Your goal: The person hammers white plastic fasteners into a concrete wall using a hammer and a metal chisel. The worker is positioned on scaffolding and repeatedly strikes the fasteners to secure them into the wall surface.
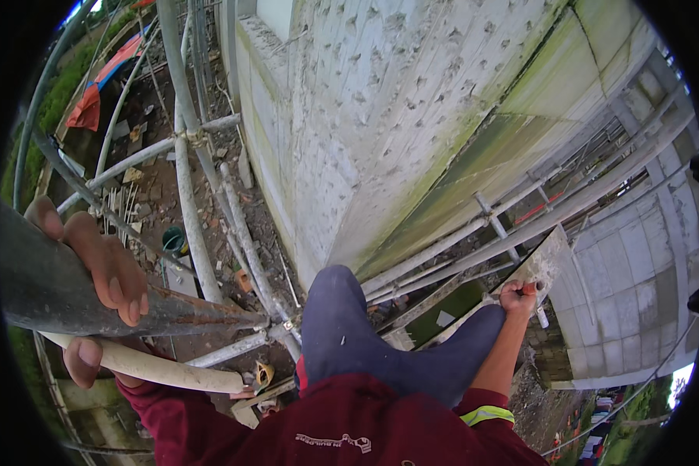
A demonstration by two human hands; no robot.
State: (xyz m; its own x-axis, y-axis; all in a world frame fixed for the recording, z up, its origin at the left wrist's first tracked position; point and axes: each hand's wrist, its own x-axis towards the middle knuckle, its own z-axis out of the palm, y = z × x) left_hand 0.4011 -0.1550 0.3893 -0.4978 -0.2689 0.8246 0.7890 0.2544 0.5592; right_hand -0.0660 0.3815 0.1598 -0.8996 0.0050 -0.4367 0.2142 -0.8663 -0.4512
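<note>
My left hand (108, 268) is curled over a thick dark steel scaffold tube (52, 285), with the thumb below it. A pale plastic pipe or tube (175, 367) runs under the steel tube, beside the thumb; whether the hand also grips it I cannot tell. On the right, my right hand (517, 297) is closed around an object with an orange-red end (530, 288), most of it hidden by the fingers. That hand is beside my bent knee, over a mortar-spattered board (542, 268). A white piece (542, 317) shows just below the fist.
A pitted concrete wall corner (355, 145) rises before me. Scaffold tubes with couplers (195, 138) cross at left, and long tubes (588, 180) run at right. Far below lie rubble-strewn ground (145, 204), a green bucket (173, 237) and an orange tarp (86, 109).
</note>
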